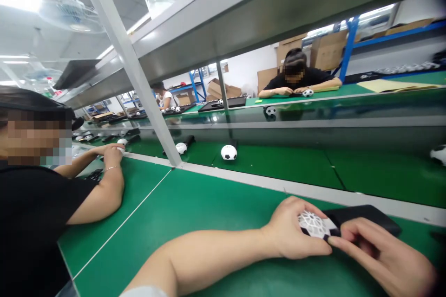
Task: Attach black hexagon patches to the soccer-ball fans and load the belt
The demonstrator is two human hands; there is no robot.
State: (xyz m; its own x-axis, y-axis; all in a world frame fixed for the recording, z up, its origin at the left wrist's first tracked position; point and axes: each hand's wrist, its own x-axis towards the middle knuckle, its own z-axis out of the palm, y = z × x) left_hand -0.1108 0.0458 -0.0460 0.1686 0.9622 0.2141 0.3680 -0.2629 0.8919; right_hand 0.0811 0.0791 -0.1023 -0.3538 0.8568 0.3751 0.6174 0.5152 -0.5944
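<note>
A white openwork piece with black patches [313, 224] is held low at the right, above the green tabletop [223, 204]. My left hand [296, 232] wraps round its left side, thumb below and fingers above. At its lower right edge, the thumb and fingers of my right hand [379, 250] pinch a small black part, too small to identify. Just behind both hands lies a black flat block [369, 218], partly covered by them.
Beyond the metal rail [244, 174], a green conveyor [285, 158] carries a white-and-black ball [229, 152] and another ball [181, 148] near an upright post [139, 79]. A co-worker [87, 190] sits at the left; another person [295, 74] works across.
</note>
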